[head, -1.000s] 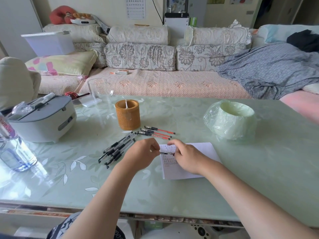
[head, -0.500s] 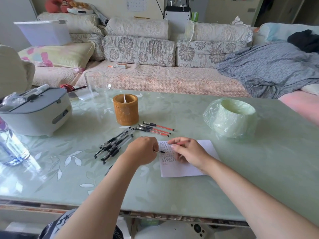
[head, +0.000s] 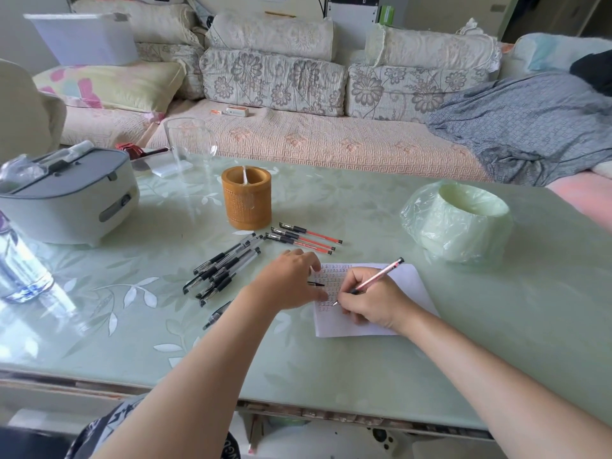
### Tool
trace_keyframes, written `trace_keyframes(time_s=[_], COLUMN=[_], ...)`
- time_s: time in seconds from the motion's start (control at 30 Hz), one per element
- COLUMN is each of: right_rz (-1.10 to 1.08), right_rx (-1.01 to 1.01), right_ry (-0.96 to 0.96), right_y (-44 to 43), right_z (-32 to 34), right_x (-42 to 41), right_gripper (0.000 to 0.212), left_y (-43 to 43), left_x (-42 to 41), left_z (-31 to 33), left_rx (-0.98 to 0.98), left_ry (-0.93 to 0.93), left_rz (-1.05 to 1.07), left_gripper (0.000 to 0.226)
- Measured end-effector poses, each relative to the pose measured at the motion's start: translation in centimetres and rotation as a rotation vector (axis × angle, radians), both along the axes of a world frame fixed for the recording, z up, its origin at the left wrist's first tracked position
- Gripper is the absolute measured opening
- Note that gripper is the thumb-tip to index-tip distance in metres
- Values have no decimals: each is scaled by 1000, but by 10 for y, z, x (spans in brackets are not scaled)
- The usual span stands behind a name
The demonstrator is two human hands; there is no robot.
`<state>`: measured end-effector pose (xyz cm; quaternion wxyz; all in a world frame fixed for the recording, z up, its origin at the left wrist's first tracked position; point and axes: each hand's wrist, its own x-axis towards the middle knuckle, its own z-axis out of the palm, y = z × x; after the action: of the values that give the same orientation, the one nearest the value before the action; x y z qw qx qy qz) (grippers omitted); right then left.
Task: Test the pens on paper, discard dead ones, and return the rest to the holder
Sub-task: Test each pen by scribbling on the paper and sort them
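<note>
We note the right hand (head: 374, 301) pinching a red pen (head: 377, 276), tip on the paper (head: 407, 283), barrel slanting up and right. The left hand (head: 288, 279) rests on the paper's left edge; a cap (head: 316, 284) shows between thumb and fingers, but we cannot tell the grip. The holder (head: 246, 202) lies beyond and to the left, nearer the left hand; the bin (head: 460, 220) is nearer the right.

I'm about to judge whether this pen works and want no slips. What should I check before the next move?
1. Red pen gripped in right hand, tip on paper: ok.
2. Left hand steadying the paper: ok.
3. Fresh ink at the tip: cannot tell.
4. Holder upright, mouth open: ok.
5. Lined bin open-topped: ok.
6. Black cap at left hand's fingers, held or loose: cannot tell.
</note>
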<state>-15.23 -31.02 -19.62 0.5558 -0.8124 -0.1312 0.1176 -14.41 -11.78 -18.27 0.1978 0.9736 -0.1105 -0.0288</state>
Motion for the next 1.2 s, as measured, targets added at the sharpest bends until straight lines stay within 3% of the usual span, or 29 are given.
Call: trace_keyframes(time_s=[0.37, 0.83, 1.2], right_rz=[55, 47, 49], right_rx=[-71, -126, -149], right_ry=[-116, -139, -190], right_y=[2, 4, 2], right_z=[-9, -11, -14], right_x=[5, 2, 3], right_gripper=[29, 15, 22], left_y=[-7, -7, -8], left_x=[1, 1, 4], left_z=[0, -2, -5], left_rx=[8, -15, -20], left_ry=[-8, -5, 27], left_rz=[11, 33, 55], left_gripper=[62, 63, 64])
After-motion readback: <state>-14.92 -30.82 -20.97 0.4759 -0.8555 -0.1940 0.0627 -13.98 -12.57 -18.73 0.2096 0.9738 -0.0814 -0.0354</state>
